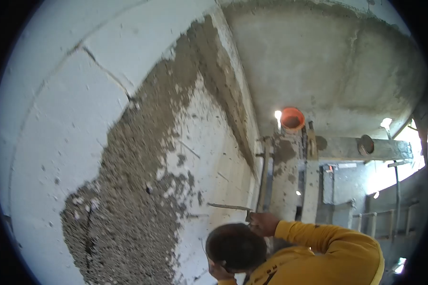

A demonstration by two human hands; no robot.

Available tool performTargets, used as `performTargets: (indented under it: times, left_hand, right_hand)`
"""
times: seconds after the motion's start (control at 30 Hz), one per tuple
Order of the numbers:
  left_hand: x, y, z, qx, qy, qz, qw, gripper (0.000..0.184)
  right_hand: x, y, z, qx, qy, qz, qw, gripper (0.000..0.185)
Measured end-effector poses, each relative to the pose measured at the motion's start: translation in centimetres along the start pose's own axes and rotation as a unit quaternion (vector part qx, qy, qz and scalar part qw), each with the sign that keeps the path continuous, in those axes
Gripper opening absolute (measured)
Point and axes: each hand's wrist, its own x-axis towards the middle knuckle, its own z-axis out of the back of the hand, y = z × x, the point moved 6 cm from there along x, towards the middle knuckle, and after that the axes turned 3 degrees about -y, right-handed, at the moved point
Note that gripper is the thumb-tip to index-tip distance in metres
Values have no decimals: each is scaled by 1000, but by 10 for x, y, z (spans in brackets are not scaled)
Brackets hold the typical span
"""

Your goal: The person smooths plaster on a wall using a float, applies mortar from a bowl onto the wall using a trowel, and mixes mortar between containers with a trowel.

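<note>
Neither of my own hands shows in the head view. Below me a co-worker in a yellow sweatshirt (318,251) stands close to the wall, seen from above. One hand of that person (265,223) grips a trowel (229,206), its thin blade edge-on and pointing at the wall. The co-worker's other hand (218,271) is low, beside the head, and I cannot make out whether it holds anything. Rough grey mortar (128,204) covers part of the white block wall (57,147), with splashes around it.
An orange bucket (292,118) with grey material inside stands on the scaffold planks (284,183). A dark round container (365,145) sits on a cross plank (340,148). A smooth grey wall (314,61) meets the white one at a corner. Scaffold poles (397,190) stand at right.
</note>
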Motion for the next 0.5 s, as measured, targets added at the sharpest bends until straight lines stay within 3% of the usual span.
performTargets:
  times: [0.07, 0.1, 0.13, 0.17, 0.23, 0.27, 0.4, 0.5]
  left_hand:
    - [4, 6, 10, 122, 4, 4, 992, 57]
    - [4, -8, 0, 270, 89, -176, 943, 57]
    - [-4, -20, -8, 377, 117, -369, 841, 57]
    - [-3, -26, -11, 350, 125, -333, 866, 58]
    - [-3, -30, -20, 239, 133, -211, 939, 59]
    - [-8, -32, -25, 204, 138, -192, 950, 60]
    - [-20, -27, -31, 139, 141, -143, 970, 64]
    - [-7, -17, -9, 224, 172, -85, 956, 60]
  right_hand:
    - [-38, 3, 19, -78, 41, 17, 996, 36]
    - [-48, 5, 23, -134, 96, -13, 986, 35]
    - [-60, 8, 23, -186, 153, -40, 970, 34]
    - [-73, 9, 16, -239, 207, -62, 947, 33]
    - [-86, 18, -3, -254, 212, -76, 941, 31]
    - [-90, 24, -12, -263, 210, -83, 938, 30]
    - [-101, -3, -97, -271, 170, -136, 938, 32]
    - [-115, 43, -107, -250, 246, -64, 934, 27]
